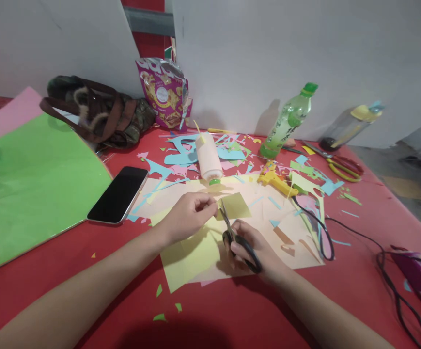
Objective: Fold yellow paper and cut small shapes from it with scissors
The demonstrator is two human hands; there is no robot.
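Both forearms come in from the bottom edge and meet near the middle of the red table. The left hand lies palm down with its wrist straight. Its thumb and forefinger pinch shut on the left edge of the paper, a small olive-yellow square held just above the sheets beneath. The right hand sits at 4 o'clock from the paper, knuckles up, with its fingers closed through the black loops of the scissors. The blades point to 11 o'clock and are parted narrowly, with the tips at the paper's left edge, right beside the left fingertips (whether the blades bite the paper I cannot tell).

A yellow sheet lies under both hands. At 12 o'clock from the paper a glue bottle stands upside down on its green cap. A phone lies face up at 9 o'clock, and beyond it is a green sheet. A glue gun lies at 2 o'clock, its cable looping toward 4 o'clock. Paper scraps litter the far side.
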